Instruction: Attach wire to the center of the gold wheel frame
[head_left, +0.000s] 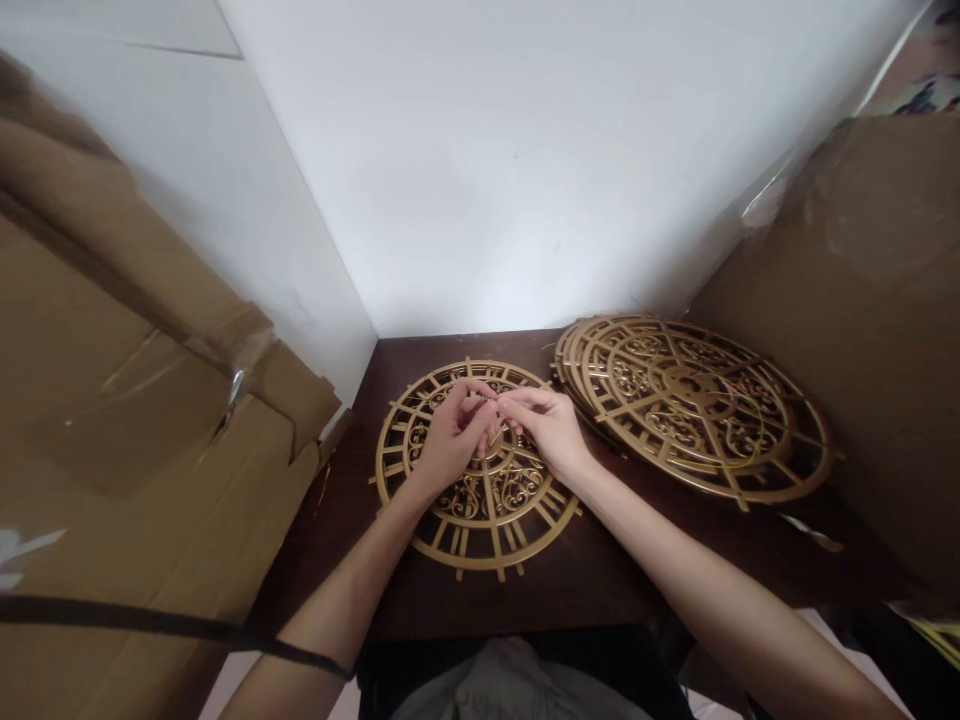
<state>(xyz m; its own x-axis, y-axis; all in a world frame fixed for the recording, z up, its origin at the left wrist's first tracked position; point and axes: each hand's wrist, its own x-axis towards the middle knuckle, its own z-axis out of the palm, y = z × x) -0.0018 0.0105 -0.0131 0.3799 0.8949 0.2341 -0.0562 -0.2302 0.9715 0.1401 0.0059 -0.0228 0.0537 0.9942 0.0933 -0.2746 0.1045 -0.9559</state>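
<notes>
Clock bearings from the hub of the gold dial (493, 521) on the desk (592, 590), 12 = toward the white wall (525, 170). Dial lies flat, mid-desk, right under both hands; my guess, so the desk takes its weight and no hand has to steady it.

Left hand (454, 430) at 10, right hand (553, 432) at 2, both above the dial. Fingertips meet near the hub, each pinching what looks like one small piece (493, 402), too tiny to identify from here. Two-handed pinch reads as fine work, not lifting.

Stack of similar dials (808, 478) at 2 to 3, edge near the working dial; probably parked there for easy reach. Yellow strands (739, 462) on the top one. Small flat item (814, 533) at 4, unclear.

Containers: taped cardboard (142, 420) at 9, more cardboard (847, 300) at 2. Can't tell if boxes or just panels; no contents visible.
</notes>
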